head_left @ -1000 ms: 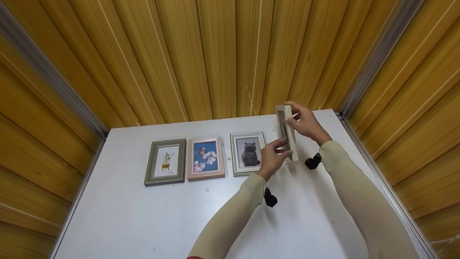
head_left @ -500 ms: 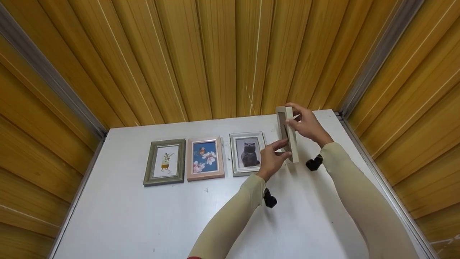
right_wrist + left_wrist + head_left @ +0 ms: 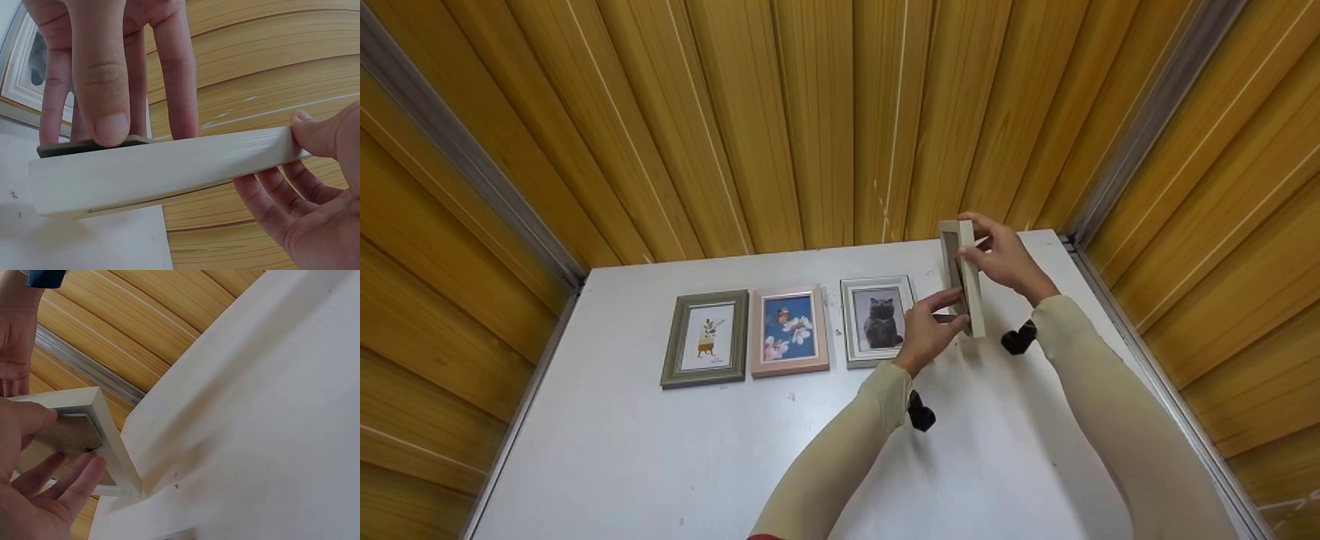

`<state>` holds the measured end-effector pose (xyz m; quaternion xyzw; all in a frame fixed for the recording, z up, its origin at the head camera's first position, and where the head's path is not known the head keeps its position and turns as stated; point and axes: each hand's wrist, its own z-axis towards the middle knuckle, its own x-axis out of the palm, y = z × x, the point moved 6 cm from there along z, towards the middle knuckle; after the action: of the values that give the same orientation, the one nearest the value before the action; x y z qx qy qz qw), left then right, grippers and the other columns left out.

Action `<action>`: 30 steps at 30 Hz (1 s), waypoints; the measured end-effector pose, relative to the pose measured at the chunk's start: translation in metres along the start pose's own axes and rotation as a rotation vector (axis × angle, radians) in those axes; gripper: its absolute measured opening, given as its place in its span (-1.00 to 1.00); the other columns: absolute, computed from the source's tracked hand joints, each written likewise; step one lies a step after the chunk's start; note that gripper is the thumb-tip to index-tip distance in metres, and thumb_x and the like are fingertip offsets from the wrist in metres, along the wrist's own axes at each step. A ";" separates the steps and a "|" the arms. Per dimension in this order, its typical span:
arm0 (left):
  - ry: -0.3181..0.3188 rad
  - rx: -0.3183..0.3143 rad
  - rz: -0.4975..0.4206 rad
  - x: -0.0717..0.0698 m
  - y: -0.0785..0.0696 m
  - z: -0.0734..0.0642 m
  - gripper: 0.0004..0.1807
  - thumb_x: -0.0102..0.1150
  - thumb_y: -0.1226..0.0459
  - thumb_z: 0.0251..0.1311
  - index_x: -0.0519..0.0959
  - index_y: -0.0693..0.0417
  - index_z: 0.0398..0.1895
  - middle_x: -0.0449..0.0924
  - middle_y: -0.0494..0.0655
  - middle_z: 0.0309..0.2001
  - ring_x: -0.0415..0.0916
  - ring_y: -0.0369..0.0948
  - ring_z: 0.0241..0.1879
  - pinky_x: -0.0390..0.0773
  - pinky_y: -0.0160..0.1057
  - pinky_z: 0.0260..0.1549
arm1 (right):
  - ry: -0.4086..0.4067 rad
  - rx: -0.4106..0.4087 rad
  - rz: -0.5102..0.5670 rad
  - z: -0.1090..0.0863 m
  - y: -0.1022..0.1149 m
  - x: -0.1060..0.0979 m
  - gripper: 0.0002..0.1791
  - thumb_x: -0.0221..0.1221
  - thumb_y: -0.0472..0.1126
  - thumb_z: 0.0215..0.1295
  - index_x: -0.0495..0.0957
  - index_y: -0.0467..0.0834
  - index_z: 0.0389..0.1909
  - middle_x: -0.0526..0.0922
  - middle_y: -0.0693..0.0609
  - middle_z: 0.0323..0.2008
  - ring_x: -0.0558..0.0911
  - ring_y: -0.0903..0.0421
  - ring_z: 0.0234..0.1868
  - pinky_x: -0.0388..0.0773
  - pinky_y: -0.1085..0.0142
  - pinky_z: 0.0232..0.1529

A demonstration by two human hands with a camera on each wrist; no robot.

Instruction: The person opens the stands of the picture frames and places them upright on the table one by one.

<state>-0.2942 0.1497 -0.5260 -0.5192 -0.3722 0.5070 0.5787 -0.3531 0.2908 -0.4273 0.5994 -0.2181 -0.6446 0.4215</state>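
Our left hand (image 3: 928, 331), fingers parted, pinches the flat flap (image 3: 74, 431) behind the pale rectangular frame (image 3: 973, 296); our right hand (image 3: 1003, 259) grips its upper end between thumb and fingers. We hold it upright near the smooth white table's (image 3: 607, 450) far edge, before grooved wood-grained panels (image 3: 817, 112).

Passable along the near left stretch of the counter (image 3: 607, 457). Closed off at the far edge by the slatted wall (image 3: 814, 127). Very tight between the green frame (image 3: 706, 337) and the pink frame (image 3: 789, 330); roomier between the pink frame and the silver frame (image 3: 877, 321). Blocked right of the silver frame by the left hand (image 3: 928, 331) on a back panel (image 3: 73, 433) and by the cream frame (image 3: 973, 296), gripped by the right hand (image 3: 1006, 259). Hard to judge beneath the cream frame.
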 end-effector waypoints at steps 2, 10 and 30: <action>0.009 0.000 -0.003 -0.002 -0.001 0.000 -0.49 0.35 0.49 0.20 0.64 0.06 0.24 0.71 -0.05 0.13 0.75 -0.19 -0.16 0.68 -0.37 -0.24 | -0.001 -0.004 0.004 0.000 0.000 -0.001 -0.41 0.21 -0.33 0.46 0.36 -0.07 0.46 0.61 -0.27 0.10 0.63 -0.16 -0.08 0.62 0.00 -0.09; 0.011 0.061 0.047 -0.014 -0.002 0.002 -0.49 0.21 0.50 0.20 0.62 0.14 0.25 0.71 0.01 0.12 0.73 -0.10 -0.16 0.68 -0.33 -0.23 | -0.011 0.001 0.004 -0.003 0.003 -0.008 -0.41 0.22 -0.36 0.44 0.37 -0.11 0.46 0.61 -0.31 0.14 0.63 -0.19 -0.09 0.60 -0.05 -0.06; -0.021 0.072 0.114 -0.039 0.002 0.007 -0.57 0.16 0.52 0.20 0.69 0.14 0.14 0.74 -0.05 0.03 0.68 -0.19 -0.17 0.62 -0.35 -0.18 | 0.008 0.024 0.013 -0.004 -0.006 -0.009 -0.38 0.23 -0.30 0.46 0.33 -0.06 0.49 0.60 -0.28 0.13 0.62 -0.13 -0.09 0.62 0.27 -0.24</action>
<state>-0.3097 0.1135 -0.5233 -0.5131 -0.3296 0.5577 0.5632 -0.3522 0.3022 -0.4278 0.6055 -0.2282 -0.6368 0.4192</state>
